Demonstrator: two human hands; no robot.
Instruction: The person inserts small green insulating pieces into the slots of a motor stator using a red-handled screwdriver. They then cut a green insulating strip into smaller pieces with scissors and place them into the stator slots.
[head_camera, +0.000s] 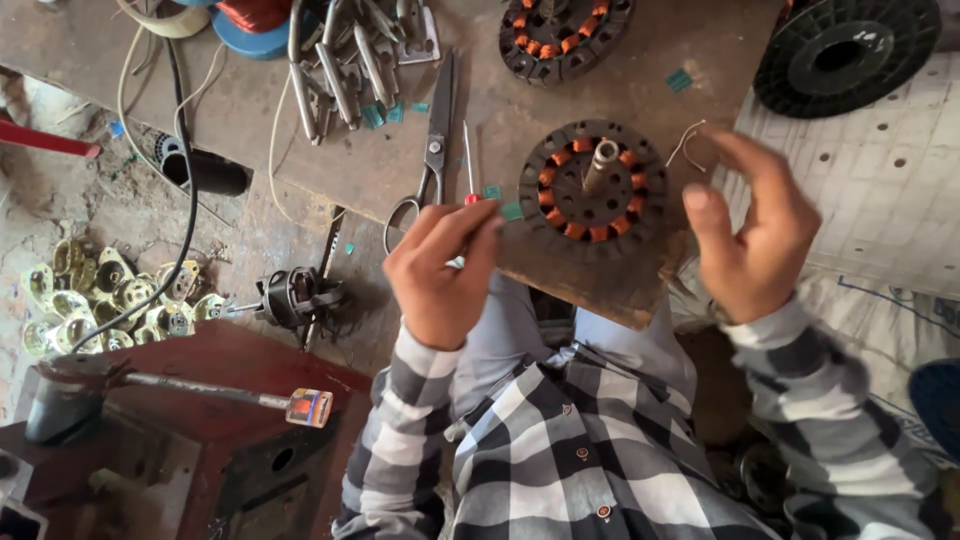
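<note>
**Two stators, two hands, one wire**

Two wound stators are seen on the wooden board (620, 290): one stator (592, 192) with a centre shaft between the hands, a second stator (562, 35) further up. One thin wire (686, 143) is pinched in the right hand (752, 235), fingers closed on it. The left hand (440, 270) is curled at the near stator's edge; whether anything is gripped cannot be told. One pair of scissors (432, 150) and one red-handled screwdriver (468, 165) lie beside it. One black spool (845, 52) is seen top right.

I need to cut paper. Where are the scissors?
The scissors lie on the board, left of the stator, above the left hand.
</note>
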